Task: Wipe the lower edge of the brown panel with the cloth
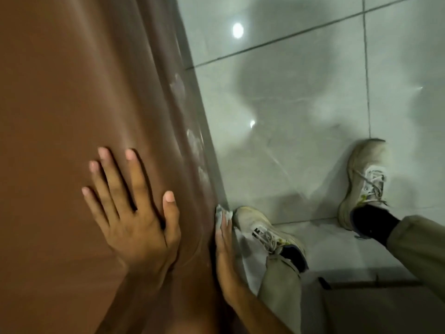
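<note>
- Head view: the brown panel [72, 92] fills the left half of the picture. Its lower edge is the long line where it meets the grey strip [207, 145], and that line runs slantwise from the top centre down toward the bottom centre.
- The cloth [222, 214], pale and crumpled, sits right at the panel's lower edge, low on that line, touching the foot of the grey strip.
- The right hand [226, 256] lies stretched along the panel's edge with straight fingers pressing the cloth against it; only a small bunch of cloth shows past the fingertips.
- The left hand [134, 213] is spread flat on the panel face, fingers splayed and gripping nothing, well up from the edge and beside the right hand.
- Whitish smears [196, 141] mark the panel just inside its edge, farther along the line from the cloth.
- Off the panel's edge lies a glossy tiled floor [301, 92], open along most of the line.
- The near shoe [262, 232] stands just beside the cloth and crowds the edge there; the far shoe [366, 179] is well apart from the panel.
</note>
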A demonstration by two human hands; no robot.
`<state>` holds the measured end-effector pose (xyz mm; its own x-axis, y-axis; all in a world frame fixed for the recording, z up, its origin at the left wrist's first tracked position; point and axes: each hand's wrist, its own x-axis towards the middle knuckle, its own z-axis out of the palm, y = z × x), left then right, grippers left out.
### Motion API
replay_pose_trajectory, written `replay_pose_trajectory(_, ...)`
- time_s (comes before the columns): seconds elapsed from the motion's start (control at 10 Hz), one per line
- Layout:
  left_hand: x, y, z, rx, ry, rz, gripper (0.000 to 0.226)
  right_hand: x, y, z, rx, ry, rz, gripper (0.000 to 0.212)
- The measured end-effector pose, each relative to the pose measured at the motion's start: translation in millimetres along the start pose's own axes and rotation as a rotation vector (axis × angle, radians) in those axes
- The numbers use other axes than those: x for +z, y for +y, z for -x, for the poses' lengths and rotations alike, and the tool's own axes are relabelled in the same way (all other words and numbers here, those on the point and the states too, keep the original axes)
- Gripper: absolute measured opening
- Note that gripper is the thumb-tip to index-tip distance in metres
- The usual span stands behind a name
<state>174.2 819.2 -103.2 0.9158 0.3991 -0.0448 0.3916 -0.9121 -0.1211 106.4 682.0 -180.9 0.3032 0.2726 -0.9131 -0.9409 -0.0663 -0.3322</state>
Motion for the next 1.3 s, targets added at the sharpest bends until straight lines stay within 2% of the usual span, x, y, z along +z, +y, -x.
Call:
replay_pose_trajectory(0.1, -2.0, -2.5, -1.7, 0.005, -0.048, -0.011, 0.076, 21.5, -22.7, 5.2, -0.035, 0.022, -0.229, 0.054)
replay_pose_trajectory(0.2, -3.8, -8.5, -5.7, 0.054, -0.073, 0.049, 0.081, 36.0, -52.8, -41.9, -0.253, 0.02, -0.029, 0.065)
replay_pose_trajectory(0.3, -4.5, -15.5, -29.6, 0.093, -0.083, 0.124, 0.082, 38.1, -74.5, -99.9, -0.324, 0.053, 0.137, 0.06)
replay_pose_trajectory(0.4, -8.6, -13.4, -67.5, 0.072, -0.05, 0.165, 0.079, 26.6, -50.6, -105.1, -0.211, 0.088, 0.036, 0.054)
replay_pose_trajectory(0.5, -12.4, -10.7, -110.3, 0.037, -0.051, 0.193, 0.077, 20.7, -28.0, -55.8, -0.152, 0.074, -0.016, 0.046)
replay_pose_trajectory(0.6, -15.1, -11.0, -156.1, 0.055, -0.017, 0.187, 0.076, 28.6, -41.2, -34.9, -0.202, 0.045, -0.035, 0.045)
replay_pose_trajectory(0.7, -6.7, -20.1, -202.3, 0.101, 0.051, 0.199, 0.073, 52.0, -106.5, -85.9, -0.391, -0.002, 0.061, 0.054)
replay_pose_trajectory(0.8, 11.4, -31.9, -226.3, 0.087, 0.039, 0.229, 0.076, 60.3, -164.6, -163.9, -0.455, 0.049, 0.177, 0.056)
replay_pose_trajectory(0.9, 8.3, -22.3, -220.4, 0.049, 0.08, 0.212, 0.075, 48.0, -148.3, -185.9, -0.307, 0.08, 0.111, 0.059)
replay_pose_trajectory(1.0, -6.0, -7.2, -213.7, 0.052, 0.147, 0.143, 0.071, 45.6, -118.6, -138.1, -0.23, 0.059, 0.037, 0.053)
replay_pose_trajectory(1.1, -4.3, -5.0, -216.5, 0.033, 0.136, 0.077, 0.073, 60.6, -161.5, -110.0, -0.26, -0.001, 0.036, 0.05)
replay_pose_trajectory(1.2, 4.0, -9.4, -216.8, 0.058, 0.149, 0.065, 0.073, 81.0, -231.2, -161.8, -0.529, -0.03, 0.133, 0.056)
replay_pose_trajectory(1.3, 9.5, -7.3, -216.3, 0.058, 0.142, 0.047, 0.075, 79.1, -250.2, -221.0, -0.503, 0.078, 0.09, 0.058)
